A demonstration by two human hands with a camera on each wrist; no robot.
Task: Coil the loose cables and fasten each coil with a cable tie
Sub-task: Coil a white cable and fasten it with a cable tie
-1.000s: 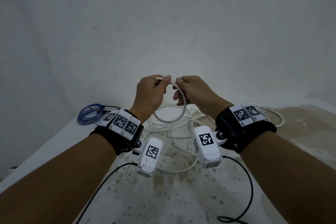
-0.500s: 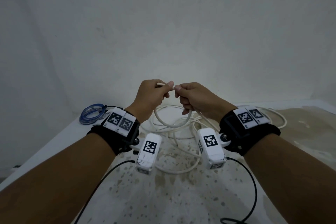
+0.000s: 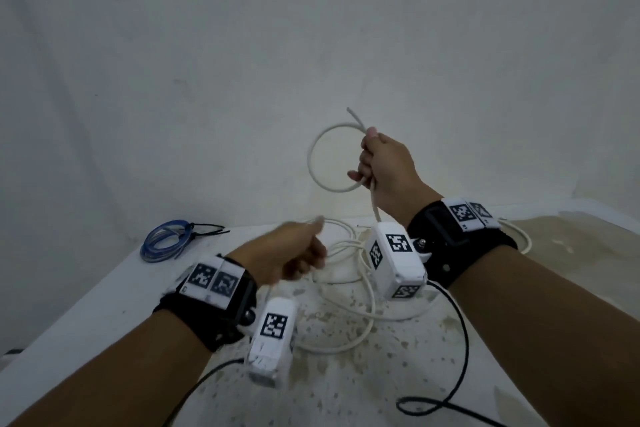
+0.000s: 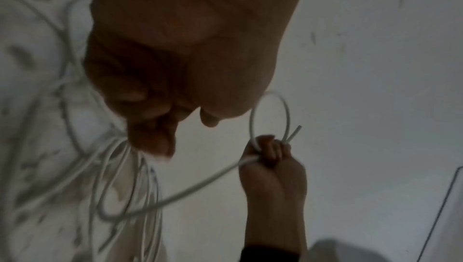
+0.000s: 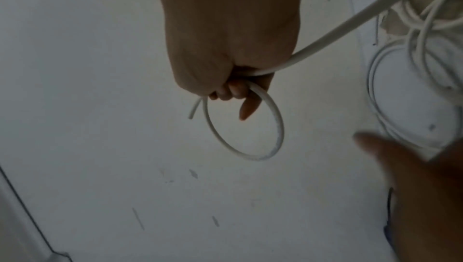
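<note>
My right hand point(image 3: 381, 163) is raised above the table and grips one round loop of the white cable point(image 3: 313, 163). The cable's cut end point(image 3: 351, 113) sticks up past the thumb. The right wrist view shows the same loop point(image 5: 275, 127) hanging from my right fist point(image 5: 225, 58). From the fist the cable runs down to a loose white tangle point(image 3: 346, 288) on the table. My left hand point(image 3: 294, 253) is low over that tangle, blurred, with curled fingers point(image 4: 150, 143) at the strands. Whether it holds a strand is unclear.
A blue cable coil point(image 3: 162, 243), fastened with a black cable tie point(image 3: 207, 230), lies at the table's back left by the wall. Black wrist-camera leads point(image 3: 460, 357) trail over the stained white table point(image 3: 346, 392) near me. The table's left edge runs diagonally.
Both hands held the loop together before. Now my left hand has let go and dropped to the tangle, and my right hand has lifted the loop higher and to the right.
</note>
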